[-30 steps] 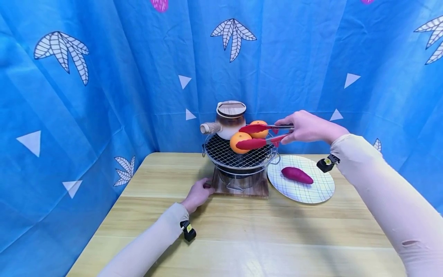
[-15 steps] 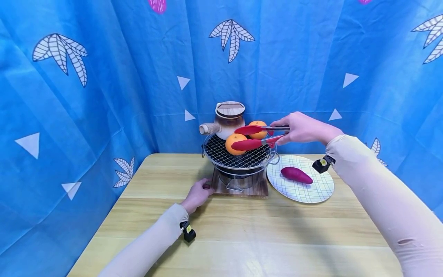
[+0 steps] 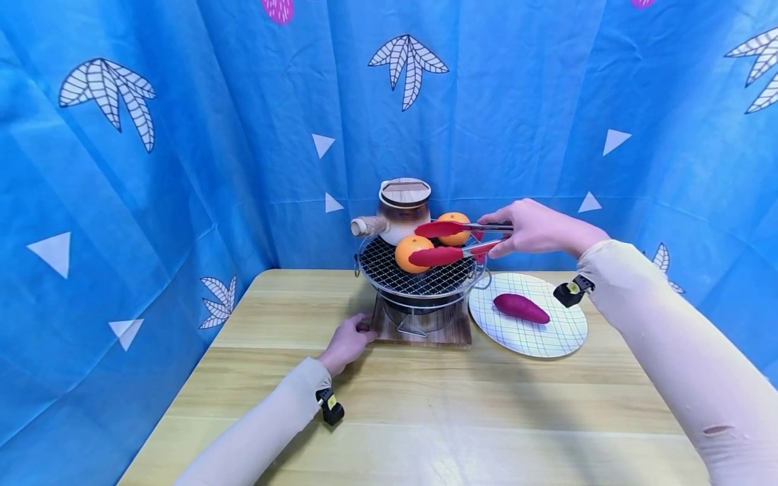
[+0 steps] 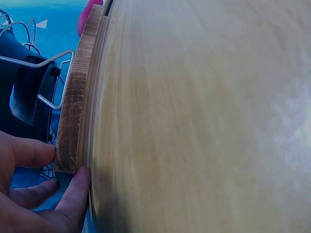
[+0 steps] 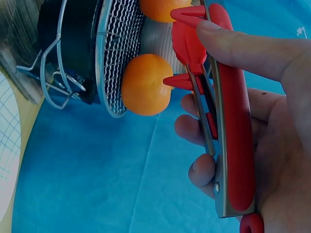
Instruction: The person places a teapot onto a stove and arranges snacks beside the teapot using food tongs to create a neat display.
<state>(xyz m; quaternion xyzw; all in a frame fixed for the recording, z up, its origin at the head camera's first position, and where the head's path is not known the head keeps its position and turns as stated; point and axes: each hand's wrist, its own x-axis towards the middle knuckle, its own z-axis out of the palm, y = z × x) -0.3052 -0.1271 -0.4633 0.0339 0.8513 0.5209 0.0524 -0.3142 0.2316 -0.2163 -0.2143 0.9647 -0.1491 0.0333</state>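
Note:
In the head view, my right hand (image 3: 537, 228) grips red-tipped tongs (image 5: 233, 126) over the grill rack (image 3: 446, 277). The tongs' arms stand apart, with one red tip over the right side of the front orange (image 3: 413, 254). Whether that tip touches the orange, I cannot tell. A second orange (image 5: 146, 85) sits farther back on the rack, partly behind the tongs. My left hand (image 3: 348, 343) pinches the left front corner of the dark wooden board (image 4: 77, 102) under the grill, thumb on top and a finger below.
A lidded teapot (image 3: 406, 212) with a wrapped side handle stands at the rack's back left. Right of the grill, a checked plate (image 3: 562, 337) holds a purple sweet potato (image 3: 521, 308). A blue curtain (image 3: 516, 101) hangs behind the wooden table (image 3: 389, 418).
The front orange has moved slightly left and down with the tongs, mostly during the first half second. Since then the tongs have shifted a little right. My left hand keeps its place.

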